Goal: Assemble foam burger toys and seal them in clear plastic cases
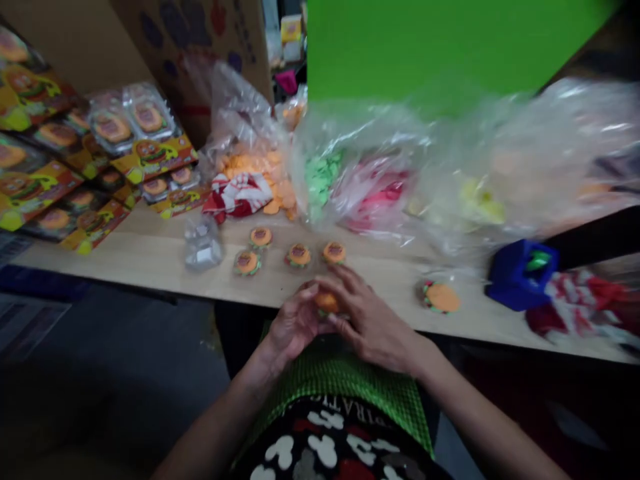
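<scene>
My left hand and my right hand meet at the near edge of the wooden table, both closed around a small orange burger-shaped toy. Just beyond them several finished toy burgers lie in a loose row on the wood. Another, larger toy burger rests to the right of my right hand. Clear plastic bags behind the row hold orange, green, pink and yellow foam pieces.
Stacks of packaged burger toys in blister cards fill the left end of the table. A small clear bag lies near them. A blue box and red-and-white cloth sit at right. Cardboard boxes and a green board stand behind.
</scene>
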Available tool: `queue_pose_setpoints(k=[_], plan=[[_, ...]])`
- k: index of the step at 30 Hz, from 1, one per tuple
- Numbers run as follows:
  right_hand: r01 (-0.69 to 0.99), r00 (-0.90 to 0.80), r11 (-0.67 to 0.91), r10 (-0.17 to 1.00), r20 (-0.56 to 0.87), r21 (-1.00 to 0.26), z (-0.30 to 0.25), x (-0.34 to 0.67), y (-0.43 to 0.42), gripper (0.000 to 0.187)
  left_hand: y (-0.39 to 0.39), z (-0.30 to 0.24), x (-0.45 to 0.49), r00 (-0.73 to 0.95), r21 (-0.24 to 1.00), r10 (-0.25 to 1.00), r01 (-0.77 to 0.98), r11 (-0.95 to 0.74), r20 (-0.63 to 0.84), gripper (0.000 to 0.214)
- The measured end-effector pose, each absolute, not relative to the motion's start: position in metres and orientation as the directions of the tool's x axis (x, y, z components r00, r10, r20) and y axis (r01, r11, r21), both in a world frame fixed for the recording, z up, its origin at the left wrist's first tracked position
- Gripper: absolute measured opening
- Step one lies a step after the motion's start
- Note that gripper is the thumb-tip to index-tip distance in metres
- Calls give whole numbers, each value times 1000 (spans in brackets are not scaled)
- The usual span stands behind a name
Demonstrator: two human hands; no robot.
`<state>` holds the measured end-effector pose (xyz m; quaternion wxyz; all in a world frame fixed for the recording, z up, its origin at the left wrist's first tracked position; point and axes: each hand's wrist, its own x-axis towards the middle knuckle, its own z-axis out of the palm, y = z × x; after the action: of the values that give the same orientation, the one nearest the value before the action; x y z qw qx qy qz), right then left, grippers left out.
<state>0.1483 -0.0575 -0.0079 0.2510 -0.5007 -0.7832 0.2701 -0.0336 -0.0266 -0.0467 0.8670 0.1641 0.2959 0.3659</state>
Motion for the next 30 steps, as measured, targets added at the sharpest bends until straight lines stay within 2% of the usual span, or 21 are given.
queue_pose_setpoints(k=[2,4,8,11,13,15,17,18,19,20,22,23,24,25,27,29,30], plan=[[665,-437,388,895,90,-639,4,155,-57,55,-18,-46,-29,655,380,677,-564,733,-335,38],[689,-375,346,922,95,-636,14,163,-55,58,-11,-45,-20,724,313,626,-547,777,-289,41],[742,-248,278,959,135,-610,30,179,-50,57,-2,-45,7,788,306,580,-511,803,-206,41],[714,-114,168,986,124,-679,41,198,-38,55,1,-44,24,815,358,549,-465,810,-186,46],[630,-7,31,999,34,-776,44,216,-21,55,2,-43,33,846,390,507,-415,822,-167,52],[481,63,-137,991,-122,-866,40,235,-1,58,2,-43,39,875,395,462,-378,837,-143,56],[307,112,-315,949,-295,-898,34,250,14,58,2,-43,44,891,387,433,-356,851,-134,59],[261,148,-361,932,-332,-895,32,254,18,57,3,-43,46,893,382,428,-350,855,-138,61],[268,210,-359,927,-310,-894,30,256,17,55,3,-44,49,890,376,432,-353,856,-148,62],[325,300,-314,929,-218,-892,30,255,13,53,4,-44,51,878,369,449,-367,854,-165,61],[502,464,-158,879,111,-850,30,248,-5,49,6,-43,57,832,363,511,-417,833,-217,58],[575,503,-85,821,269,-814,28,242,-18,49,7,-42,60,803,370,543,-441,818,-246,56],[601,511,-19,778,366,-799,26,235,-30,49,8,-40,64,773,386,574,-459,800,-271,54],[584,499,36,772,393,-811,21,227,-42,49,10,-37,69,746,412,600,-468,782,-291,52],[432,487,90,814,316,-897,5,212,-58,51,12,-29,80,691,505,652,-461,730,-312,48],[121,522,115,837,162,-986,-13,200,-61,54,13,-21,96,596,678,741,-408,612,-310,44],[-61,542,146,836,91,-987,-21,195,-58,55,13,-17,105,534,772,792,-356,527,-294,43]])
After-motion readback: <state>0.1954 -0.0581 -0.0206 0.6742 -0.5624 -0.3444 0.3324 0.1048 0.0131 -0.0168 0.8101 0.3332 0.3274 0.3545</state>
